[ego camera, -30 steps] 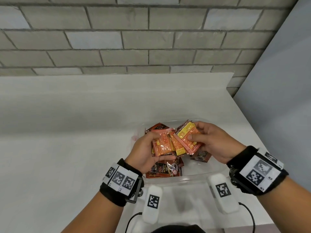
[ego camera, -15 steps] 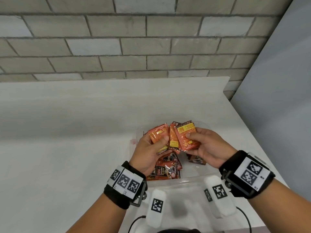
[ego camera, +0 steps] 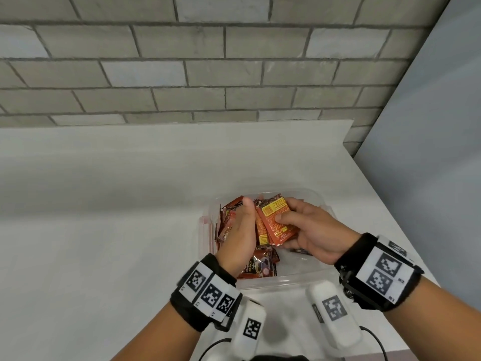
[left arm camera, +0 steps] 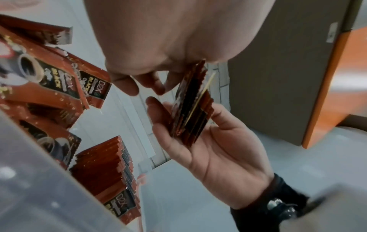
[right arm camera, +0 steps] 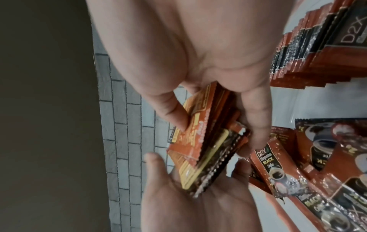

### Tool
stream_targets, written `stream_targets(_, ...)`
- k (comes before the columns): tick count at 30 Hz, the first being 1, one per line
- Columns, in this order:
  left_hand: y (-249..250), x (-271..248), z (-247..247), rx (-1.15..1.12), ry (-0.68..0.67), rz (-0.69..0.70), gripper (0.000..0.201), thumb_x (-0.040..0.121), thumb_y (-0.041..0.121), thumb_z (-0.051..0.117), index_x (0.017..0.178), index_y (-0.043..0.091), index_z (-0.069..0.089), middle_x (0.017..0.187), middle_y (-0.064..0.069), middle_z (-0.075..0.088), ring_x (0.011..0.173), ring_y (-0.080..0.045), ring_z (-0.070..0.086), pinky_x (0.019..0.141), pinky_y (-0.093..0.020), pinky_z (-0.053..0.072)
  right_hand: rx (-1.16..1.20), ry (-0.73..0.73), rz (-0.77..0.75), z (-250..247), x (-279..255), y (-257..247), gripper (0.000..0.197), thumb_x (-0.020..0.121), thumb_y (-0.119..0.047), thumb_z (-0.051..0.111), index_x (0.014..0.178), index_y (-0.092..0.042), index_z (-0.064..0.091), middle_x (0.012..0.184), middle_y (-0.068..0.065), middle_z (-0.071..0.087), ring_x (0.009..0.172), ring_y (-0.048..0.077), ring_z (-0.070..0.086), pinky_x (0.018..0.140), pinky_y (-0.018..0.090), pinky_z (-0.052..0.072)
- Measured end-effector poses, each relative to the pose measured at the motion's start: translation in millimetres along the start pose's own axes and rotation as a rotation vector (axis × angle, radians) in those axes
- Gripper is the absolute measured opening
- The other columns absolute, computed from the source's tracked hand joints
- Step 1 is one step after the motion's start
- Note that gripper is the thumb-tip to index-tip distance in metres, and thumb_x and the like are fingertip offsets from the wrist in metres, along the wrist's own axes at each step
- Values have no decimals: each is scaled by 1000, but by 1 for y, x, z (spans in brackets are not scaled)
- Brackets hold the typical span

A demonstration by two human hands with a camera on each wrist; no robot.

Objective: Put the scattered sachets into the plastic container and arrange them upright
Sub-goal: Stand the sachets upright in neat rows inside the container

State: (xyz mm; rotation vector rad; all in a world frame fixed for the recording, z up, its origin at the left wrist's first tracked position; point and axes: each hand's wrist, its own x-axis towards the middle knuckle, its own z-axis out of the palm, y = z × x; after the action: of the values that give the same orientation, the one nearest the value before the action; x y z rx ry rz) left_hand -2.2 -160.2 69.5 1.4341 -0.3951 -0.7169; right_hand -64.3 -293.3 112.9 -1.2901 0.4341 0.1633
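Both hands (ego camera: 273, 230) squeeze sachet stack (ego camera: 276, 222) on edge

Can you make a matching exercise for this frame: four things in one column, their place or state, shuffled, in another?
Things
1. bundle of sachets
2. row of sachets
3. loose sachets
4. plastic container

Places or states
A. lying flat on the container floor
B. standing on the white table
C. pinched in the right hand, with the left hand against its side
D. stacked on edge at the container's left wall

Pairs: 1-C, 2-D, 3-A, 4-B
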Motion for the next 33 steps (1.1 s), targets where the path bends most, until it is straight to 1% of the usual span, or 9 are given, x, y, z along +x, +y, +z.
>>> stream_targets(2, 0, 2, -4, -13, -35, 22, 89, 66, 93, 36, 134, 35, 47, 133, -1, 56, 122, -16, 55, 104, -45, 44, 19, -14, -23, 1, -1, -2, 27, 94, -3, 48, 114, -18, 58, 89, 1, 70, 77, 12, 68, 59, 27, 54)
stream_targets(4, -1, 5, -8, -130, -85, -13, 87, 74, 74, 60, 143, 26, 39, 135, -4, 55, 124, -21, 54, 103, -45, 45, 41, -48, -47, 3, -1, -2, 27, 94, -4, 49, 118, -15, 57, 91, 2, 69, 77, 12, 67, 58, 25, 53)
stream_targets(7, 7, 0, -5, -392, -171, -93, 49, 82, 30, 70, 125, 11, 56, 114, -11, 67, 107, -23, 64, 92, -39, 53, -41, -85, -102, 7, 0, 1, 33, 88, -14, 59, 121, -16, 54, 105, 3, 68, 93, 14, 65, 74, 25, 52)
stream_targets(9, 10, -3, -1, -513, -175, -155, 27, 82, 18, 66, 109, 12, 67, 106, -12, 69, 100, -23, 67, 93, -42, 51, -268, -83, -160, 8, 2, 3, 34, 89, -21, 57, 123, -23, 53, 118, 2, 63, 109, 15, 61, 88, 27, 50)
stream_targets(13, 6, -2, -3, -652, -152, -209, 20, 79, 14, 56, 86, 8, 74, 90, -13, 71, 84, -24, 70, 80, -42, 55, -1128, 64, -189, 0, 1, -3, 77, 80, -62, 44, 148, -35, 20, 158, -6, 7, 144, 18, 3, 116, 41, 13)
stream_targets(16, 4, 1, -6, -651, -128, -244, 16, 74, 10, 60, 88, 4, 67, 85, -14, 66, 76, -25, 65, 73, -36, 52, -1096, 38, -339, 5, -7, -10, 100, 67, -66, 59, 148, -41, 6, 156, -19, -9, 142, 4, -8, 118, 38, 8)
stream_targets(20, 4, 7, -6, -613, -149, -237, 18, 60, 7, 63, 77, 7, 68, 74, -12, 62, 69, -24, 62, 61, -32, 51, -1272, -149, -420, 13, -10, -11, 118, 63, -45, 84, 138, -53, -7, 154, -21, -3, 139, -1, -2, 114, 27, 3)
stream_targets(25, 6, 9, -3, -587, -209, -212, 15, 67, 8, 59, 63, 15, 72, 65, -4, 63, 65, -15, 61, 62, -27, 46, -1322, -54, -502, 14, 0, -7, 110, 71, -35, 80, 147, -40, 0, 135, -8, 39, 123, 7, 33, 109, 31, 26)
stream_targets(33, 2, 14, -4, -630, -209, -205, 19, 61, 19, 71, 78, 11, 75, 76, -8, 68, 74, -19, 65, 67, -29, 50, -1277, -12, -430, 11, 4, -6, 111, 70, -40, 80, 150, -36, 3, 143, -7, 38, 129, 9, 32, 108, 23, 26)
